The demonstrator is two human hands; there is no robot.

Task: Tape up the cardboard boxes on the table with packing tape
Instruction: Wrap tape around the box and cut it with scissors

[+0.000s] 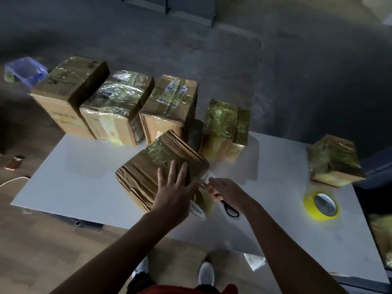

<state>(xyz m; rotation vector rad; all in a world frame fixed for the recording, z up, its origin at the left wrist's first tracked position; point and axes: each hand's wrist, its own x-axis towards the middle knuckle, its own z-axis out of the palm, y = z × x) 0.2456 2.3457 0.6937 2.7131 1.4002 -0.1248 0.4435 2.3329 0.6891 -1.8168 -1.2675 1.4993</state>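
Note:
A crumpled cardboard box [144, 172] stands on the white table [84, 187] in front of me, its top partly covered in shiny tape. My left hand [174, 192] presses flat on its near right part, fingers spread. My right hand [227, 192] grips black-handled scissors [230, 209], blades pointing at a strip of clear tape [206, 177] at the box's right corner. A roll of yellowish packing tape [321, 205] lies flat on the table to the right.
Several taped boxes [114, 107] line the table's far edge, and one more [335, 162] stands at the far right. A blue plastic bin [25, 71] sits on the floor at the far left. My white shoes [205, 272] show below the table's near edge.

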